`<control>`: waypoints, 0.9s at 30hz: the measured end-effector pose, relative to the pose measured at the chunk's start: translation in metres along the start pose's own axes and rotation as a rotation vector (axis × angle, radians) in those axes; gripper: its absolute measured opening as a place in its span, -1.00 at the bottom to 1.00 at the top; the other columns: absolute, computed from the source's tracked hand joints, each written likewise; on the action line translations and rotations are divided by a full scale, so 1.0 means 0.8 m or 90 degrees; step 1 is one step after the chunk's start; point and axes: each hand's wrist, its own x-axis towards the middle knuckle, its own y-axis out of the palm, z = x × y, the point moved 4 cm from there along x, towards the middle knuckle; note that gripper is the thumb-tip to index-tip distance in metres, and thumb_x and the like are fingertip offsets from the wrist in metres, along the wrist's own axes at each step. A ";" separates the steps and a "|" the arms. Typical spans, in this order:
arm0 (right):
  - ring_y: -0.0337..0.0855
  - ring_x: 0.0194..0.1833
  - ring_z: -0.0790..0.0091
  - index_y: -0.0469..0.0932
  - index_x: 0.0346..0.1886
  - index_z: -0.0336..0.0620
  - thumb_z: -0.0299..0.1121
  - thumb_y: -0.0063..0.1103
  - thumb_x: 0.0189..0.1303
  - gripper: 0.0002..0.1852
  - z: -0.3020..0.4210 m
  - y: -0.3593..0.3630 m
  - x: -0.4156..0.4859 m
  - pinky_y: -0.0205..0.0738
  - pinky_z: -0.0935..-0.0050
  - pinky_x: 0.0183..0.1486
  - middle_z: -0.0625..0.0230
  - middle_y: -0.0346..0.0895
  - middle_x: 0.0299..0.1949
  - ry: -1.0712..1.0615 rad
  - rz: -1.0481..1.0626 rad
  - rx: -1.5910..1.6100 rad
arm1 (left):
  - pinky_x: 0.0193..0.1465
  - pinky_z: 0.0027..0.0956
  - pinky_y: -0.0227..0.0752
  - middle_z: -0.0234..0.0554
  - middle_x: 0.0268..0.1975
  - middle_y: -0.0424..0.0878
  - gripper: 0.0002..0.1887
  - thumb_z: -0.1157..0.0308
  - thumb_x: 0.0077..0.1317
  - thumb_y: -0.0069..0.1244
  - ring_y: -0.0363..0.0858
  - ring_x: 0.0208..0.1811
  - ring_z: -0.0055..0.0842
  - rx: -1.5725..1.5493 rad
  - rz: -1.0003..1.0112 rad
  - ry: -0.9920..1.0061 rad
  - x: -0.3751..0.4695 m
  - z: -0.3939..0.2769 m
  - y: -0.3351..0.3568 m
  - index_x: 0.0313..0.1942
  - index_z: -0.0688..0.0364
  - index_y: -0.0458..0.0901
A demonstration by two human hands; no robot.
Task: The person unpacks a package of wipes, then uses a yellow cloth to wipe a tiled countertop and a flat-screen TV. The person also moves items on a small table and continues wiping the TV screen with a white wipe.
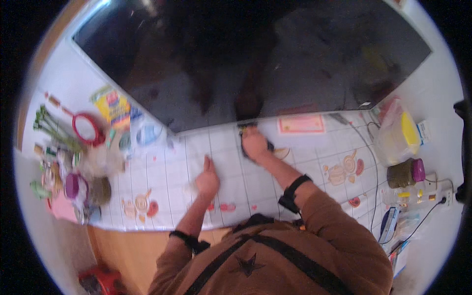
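Observation:
My right hand (254, 143) is closed over a dark object (271, 146) at the foot of a large, dark television screen (265, 66). Most of that object is hidden under my fingers, and its kind is unclear. My left hand (207, 180) hovers at or just above the white checked tablecloth (228, 166), left of my right hand. One finger or the thumb points toward the screen while the others look curled; blur hides whether anything is in them. A pink-bordered card (301, 124) lies right of my right hand, by the screen's lower edge.
At the left stand a red-framed hand mirror (88, 129), green stems (55, 129), a yellow packet (111, 106) and a purple-lidded jar (73, 186). To the right are a yellow-lidded container (400, 136), another purple-lidded jar (402, 175), a power strip (447, 191) and a trailing cable (376, 184).

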 end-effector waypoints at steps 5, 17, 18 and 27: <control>0.49 -0.24 0.16 0.54 -0.37 -0.28 -0.44 -0.03 -0.07 -0.80 0.033 -0.014 -0.041 0.44 0.23 -0.22 0.11 0.48 -0.35 -0.200 0.007 -0.005 | -0.41 -0.23 0.45 -0.27 0.34 0.00 -0.36 0.48 0.00 -0.20 0.60 -0.37 -0.23 0.028 0.005 0.008 -0.001 -0.004 -0.006 0.20 0.23 0.17; 0.42 -0.33 0.19 0.54 -0.38 -0.17 -0.56 0.12 -0.22 -0.78 -0.039 -0.325 0.040 0.37 0.34 -0.32 0.30 0.41 -0.39 -0.055 -0.705 0.124 | -0.37 -0.26 0.47 -0.26 0.34 -0.01 -0.36 0.49 0.01 -0.22 0.59 -0.28 -0.30 0.048 0.002 0.036 -0.001 0.000 0.001 0.21 0.25 0.15; 0.42 -0.34 0.21 0.54 -0.41 -0.15 -0.53 0.13 -0.21 -0.81 -0.029 -0.308 0.035 0.36 0.34 -0.36 0.31 0.40 -0.40 -0.075 -0.662 0.097 | -0.35 -0.27 0.47 -0.27 0.35 -0.03 -0.35 0.49 0.00 -0.21 0.57 -0.21 -0.30 0.036 0.001 0.034 -0.001 0.001 0.002 0.21 0.25 0.14; 0.41 -0.37 0.25 0.49 -0.43 -0.08 -0.45 0.12 -0.19 -0.84 -0.057 -0.289 0.042 0.35 0.35 -0.41 0.34 0.36 -0.45 -0.046 -0.667 0.101 | -0.41 -0.27 0.46 -0.21 0.28 0.15 -0.41 0.58 -0.03 -0.19 0.60 -0.31 -0.30 -0.033 -0.109 0.146 -0.004 -0.013 -0.045 0.13 0.19 0.30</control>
